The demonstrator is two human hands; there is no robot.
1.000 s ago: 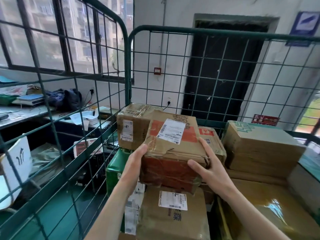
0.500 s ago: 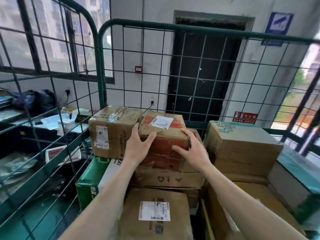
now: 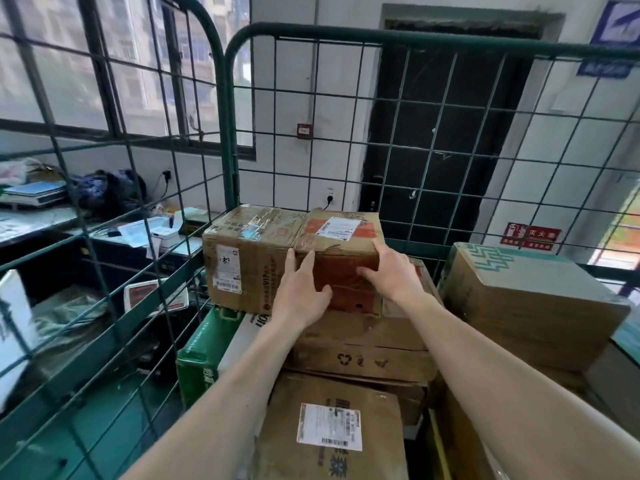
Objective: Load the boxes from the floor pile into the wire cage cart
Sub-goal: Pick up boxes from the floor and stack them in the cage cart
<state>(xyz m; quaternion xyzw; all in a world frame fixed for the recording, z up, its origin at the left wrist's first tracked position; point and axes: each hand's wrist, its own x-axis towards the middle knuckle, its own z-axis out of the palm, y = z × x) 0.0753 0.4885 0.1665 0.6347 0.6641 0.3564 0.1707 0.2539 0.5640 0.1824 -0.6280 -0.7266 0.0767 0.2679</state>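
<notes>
The red-faced box (image 3: 341,237) is up on the top tier of the cart (image 3: 415,39). It sits tight against the taped brown box (image 3: 242,258) on its left and rests on the flat carton (image 3: 363,341) beneath.

The left hand (image 3: 301,292) lies flat on the front face, fingers straight and released, pressing right at the seam between the two boxes. The right hand (image 3: 391,271) is at the right front corner, thumb on the face, index finger straight up the edge, gripping nothing; its other fingers are out of sight.

This looks like the final shove home. The danger? There's a gap on the right before the big teal-patterned box (image 3: 526,299). A lopsided push could swing the red box that way, tip it off its perch, or nudge the neighbour toward the wire.
</notes>
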